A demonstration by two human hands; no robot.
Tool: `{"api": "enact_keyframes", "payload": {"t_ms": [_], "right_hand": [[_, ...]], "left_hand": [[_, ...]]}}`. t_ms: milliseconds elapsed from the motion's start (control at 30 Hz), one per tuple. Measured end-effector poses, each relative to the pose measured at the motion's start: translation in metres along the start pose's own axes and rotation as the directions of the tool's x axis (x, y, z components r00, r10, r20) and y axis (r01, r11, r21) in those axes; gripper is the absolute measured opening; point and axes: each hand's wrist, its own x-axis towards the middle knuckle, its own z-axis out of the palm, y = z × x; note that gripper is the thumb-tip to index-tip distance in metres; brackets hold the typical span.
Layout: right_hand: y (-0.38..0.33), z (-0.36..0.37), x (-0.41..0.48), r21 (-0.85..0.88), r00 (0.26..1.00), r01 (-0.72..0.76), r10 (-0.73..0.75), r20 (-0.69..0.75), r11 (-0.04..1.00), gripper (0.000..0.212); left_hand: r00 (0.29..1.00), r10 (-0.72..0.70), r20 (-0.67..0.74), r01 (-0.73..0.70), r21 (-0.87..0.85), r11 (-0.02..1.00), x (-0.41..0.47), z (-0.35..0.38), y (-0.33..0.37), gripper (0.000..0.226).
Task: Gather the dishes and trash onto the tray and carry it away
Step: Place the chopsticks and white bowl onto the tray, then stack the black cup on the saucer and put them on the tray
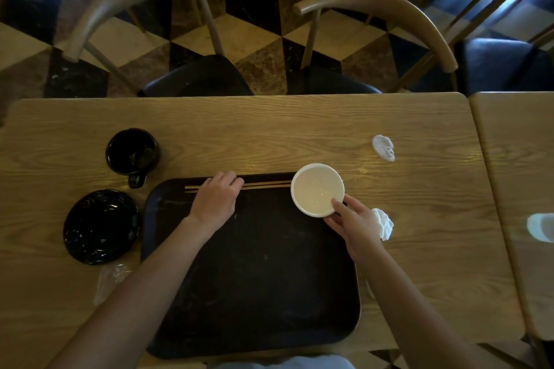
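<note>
A dark rectangular tray [254,293] lies on the wooden table in front of me. Along its far edge lie wooden chopsticks [266,185], and my left hand [217,198] rests on them with fingers curled over. My right hand [355,223] grips the near rim of a white bowl [317,189] at the tray's far right corner. Left of the tray sit a black plate [101,226] and a black mug [132,153]. Crumpled white napkins lie at the right: one [383,147] further back, one [385,223] just beside my right hand.
A clear plastic wrapper [111,278] lies near the tray's left side. Two wooden chairs [374,6] stand across the table. A second table [515,189] abuts on the right, with a pale object [541,226] at its edge.
</note>
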Motion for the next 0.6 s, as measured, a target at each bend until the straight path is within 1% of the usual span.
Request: {"api": "enact_keyframes", "payload": {"t_ms": [267,467,600], "right_hand": [[0.003,-0.009,-0.005,-0.170,0.997,0.073,-0.074,0.000,0.983,0.040],[0.006,-0.024,-0.009,-0.271,0.994,0.112,-0.113,0.010,0.956,0.041],[0.004,-0.035,-0.013,-0.359,0.982,0.180,-0.185,0.021,0.916,0.036]], "left_hand": [[0.999,-0.045,-0.017,0.045,0.000,0.999,-0.008,0.002,0.001,0.041],[0.994,-0.094,-0.052,0.094,-0.009,0.996,-0.021,0.000,0.002,0.038],[0.985,-0.149,-0.091,0.145,-0.047,0.988,-0.036,-0.002,0.006,0.036]]}}
